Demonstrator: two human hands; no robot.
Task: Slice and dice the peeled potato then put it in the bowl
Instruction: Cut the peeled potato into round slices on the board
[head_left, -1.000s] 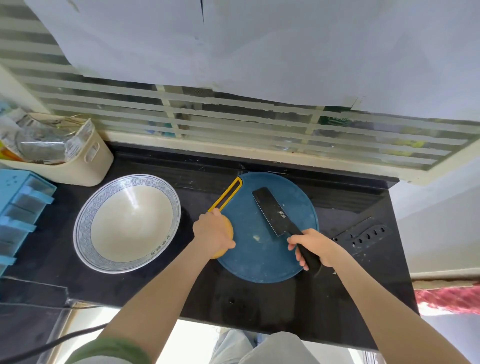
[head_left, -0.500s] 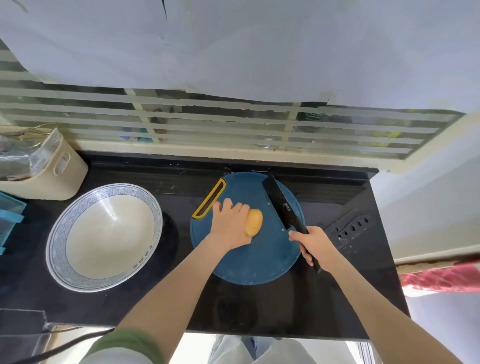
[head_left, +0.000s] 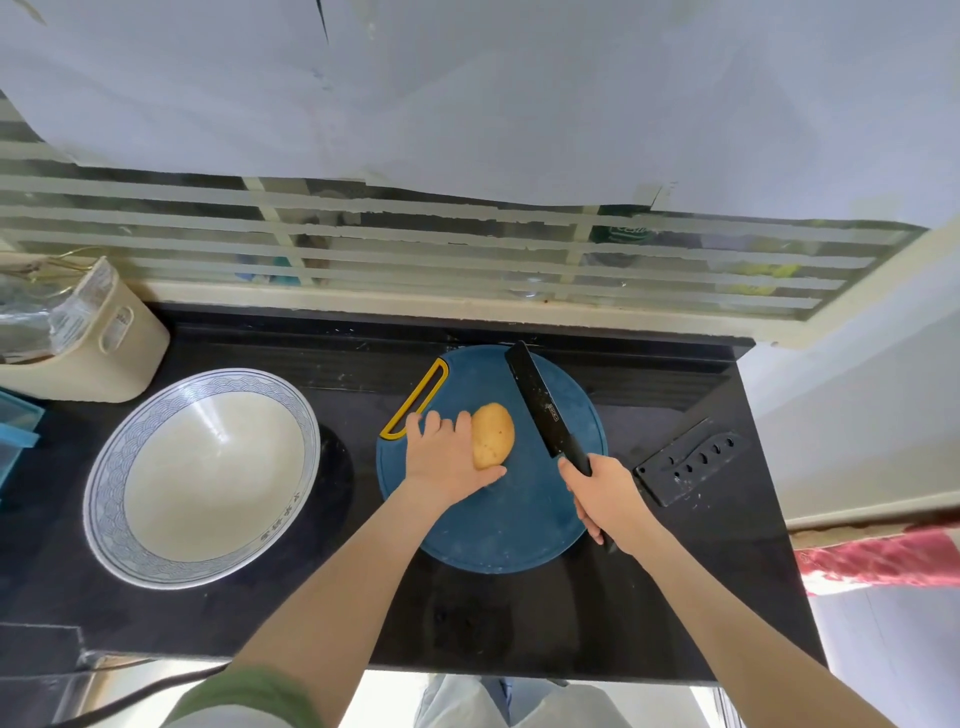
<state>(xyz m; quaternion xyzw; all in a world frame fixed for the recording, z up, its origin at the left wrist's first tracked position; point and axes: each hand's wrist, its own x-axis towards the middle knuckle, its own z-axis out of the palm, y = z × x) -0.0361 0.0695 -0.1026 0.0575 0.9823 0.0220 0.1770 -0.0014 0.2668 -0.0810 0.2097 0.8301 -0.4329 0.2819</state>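
Nearest, the right hand (head_left: 608, 499) clenched the matte handle of a rectangular black cleaver (head_left: 537, 400), its blade slanting over the round blue plastic cutting board (head_left: 511, 535). The left hand (head_left: 447, 460) gripped the smooth, oval, yellow peeled potato (head_left: 492, 435) at the board's middle. A wide glazed ceramic bowl (head_left: 111, 467) sat toward the glossy black counter's (head_left: 467, 623) left edge.

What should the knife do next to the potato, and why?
Probably move the knife left onto the bare right end of the potato and cut a first slice. The potato lies whole on the board, the left hand holds its left side, and the right hand holds the knife beside it, apart. Nothing is in the bowl.
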